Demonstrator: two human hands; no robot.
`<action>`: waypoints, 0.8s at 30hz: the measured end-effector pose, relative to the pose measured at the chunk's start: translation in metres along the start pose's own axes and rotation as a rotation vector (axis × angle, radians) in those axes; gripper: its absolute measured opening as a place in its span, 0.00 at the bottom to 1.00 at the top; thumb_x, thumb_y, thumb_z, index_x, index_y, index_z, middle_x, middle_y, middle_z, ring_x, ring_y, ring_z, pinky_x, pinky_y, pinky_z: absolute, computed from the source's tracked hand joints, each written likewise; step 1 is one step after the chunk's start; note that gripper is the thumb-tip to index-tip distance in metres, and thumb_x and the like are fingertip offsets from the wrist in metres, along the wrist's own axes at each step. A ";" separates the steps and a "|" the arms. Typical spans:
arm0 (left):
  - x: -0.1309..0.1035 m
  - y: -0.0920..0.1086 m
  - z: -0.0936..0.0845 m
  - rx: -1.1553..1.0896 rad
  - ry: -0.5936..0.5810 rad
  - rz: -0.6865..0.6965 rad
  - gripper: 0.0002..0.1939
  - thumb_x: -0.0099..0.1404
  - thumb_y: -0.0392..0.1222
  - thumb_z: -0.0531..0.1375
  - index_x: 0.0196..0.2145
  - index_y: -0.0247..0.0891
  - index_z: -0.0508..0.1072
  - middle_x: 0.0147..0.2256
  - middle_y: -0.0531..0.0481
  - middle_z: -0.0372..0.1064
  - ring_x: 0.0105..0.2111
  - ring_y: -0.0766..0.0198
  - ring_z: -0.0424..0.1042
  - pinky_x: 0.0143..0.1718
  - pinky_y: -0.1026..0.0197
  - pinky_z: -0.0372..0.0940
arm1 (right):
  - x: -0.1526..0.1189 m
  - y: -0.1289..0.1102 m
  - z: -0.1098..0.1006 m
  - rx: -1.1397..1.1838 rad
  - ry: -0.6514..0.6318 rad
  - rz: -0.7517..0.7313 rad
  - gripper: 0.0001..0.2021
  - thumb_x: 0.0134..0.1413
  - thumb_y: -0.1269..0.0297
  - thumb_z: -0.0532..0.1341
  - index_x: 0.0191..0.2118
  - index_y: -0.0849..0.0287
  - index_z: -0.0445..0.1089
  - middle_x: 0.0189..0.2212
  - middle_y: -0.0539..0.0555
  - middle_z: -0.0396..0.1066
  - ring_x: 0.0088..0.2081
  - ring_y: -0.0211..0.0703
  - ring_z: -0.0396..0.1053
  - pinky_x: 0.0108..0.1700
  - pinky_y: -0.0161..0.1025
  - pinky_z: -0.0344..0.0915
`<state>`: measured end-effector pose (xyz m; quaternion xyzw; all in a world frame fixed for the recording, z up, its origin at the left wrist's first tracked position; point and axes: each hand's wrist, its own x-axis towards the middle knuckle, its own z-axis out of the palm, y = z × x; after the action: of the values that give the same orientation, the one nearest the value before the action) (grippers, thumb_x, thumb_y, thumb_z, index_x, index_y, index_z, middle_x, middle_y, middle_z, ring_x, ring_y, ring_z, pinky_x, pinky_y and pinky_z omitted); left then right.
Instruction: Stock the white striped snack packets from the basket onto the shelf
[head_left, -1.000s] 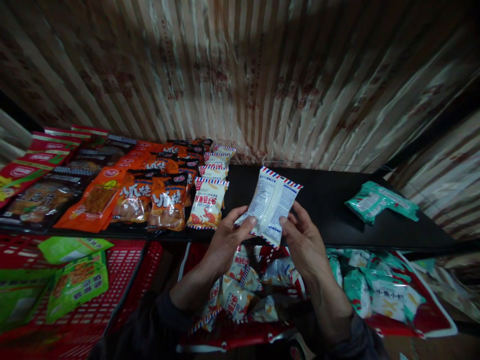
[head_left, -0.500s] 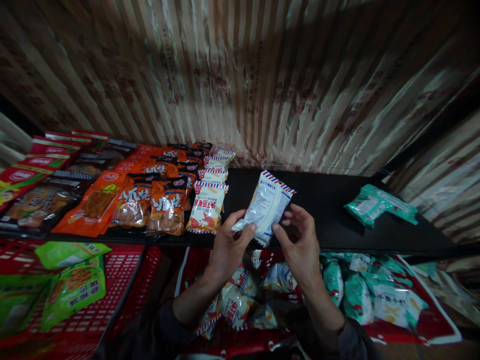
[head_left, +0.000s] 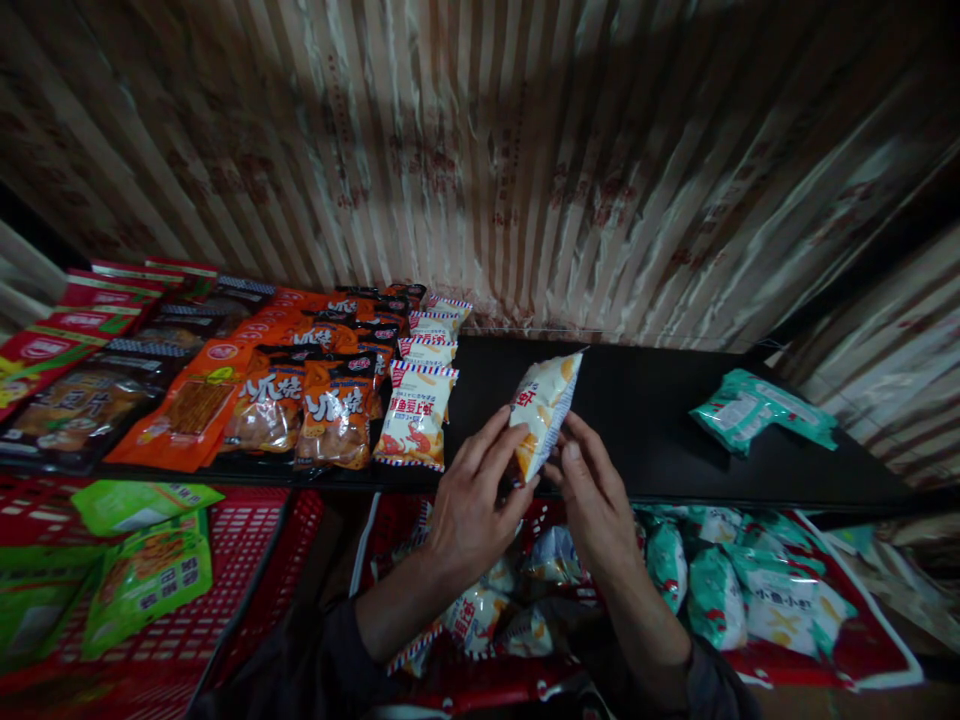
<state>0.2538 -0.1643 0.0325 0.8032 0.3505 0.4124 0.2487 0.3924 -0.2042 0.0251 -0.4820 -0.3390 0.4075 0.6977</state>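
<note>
A white snack bag with a striped edge is held tilted above the front of the black shelf, its printed front partly showing. My left hand grips its lower left side, with fingers closed on it. On the bag's right side, my right hand pinches the lower edge. Just left of my hands, matching white bags lie in an overlapping row on the shelf.
Orange-and-black bags, an orange packet and red packets fill the shelf's left. Green bags lie at its right. Below, a red basket holds white and green bags; another red basket holds lime packets.
The held bag has turned over from its back to its printed front. My left hand has shifted slightly right and its fingers now wrap the bag's side.
</note>
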 end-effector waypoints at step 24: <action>-0.011 0.000 0.009 0.302 -0.300 0.495 0.24 0.64 0.32 0.55 0.58 0.36 0.66 0.68 0.40 0.51 0.70 0.47 0.39 0.64 0.44 0.57 | 0.012 -0.011 -0.003 0.259 0.230 0.216 0.21 0.49 0.49 0.69 0.46 0.56 0.75 0.41 0.52 0.79 0.43 0.46 0.76 0.47 0.41 0.72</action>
<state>0.2571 -0.1738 0.0226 0.9438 0.1615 0.2805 0.0678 0.4030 -0.1971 0.0353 -0.4648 -0.1483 0.4625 0.7403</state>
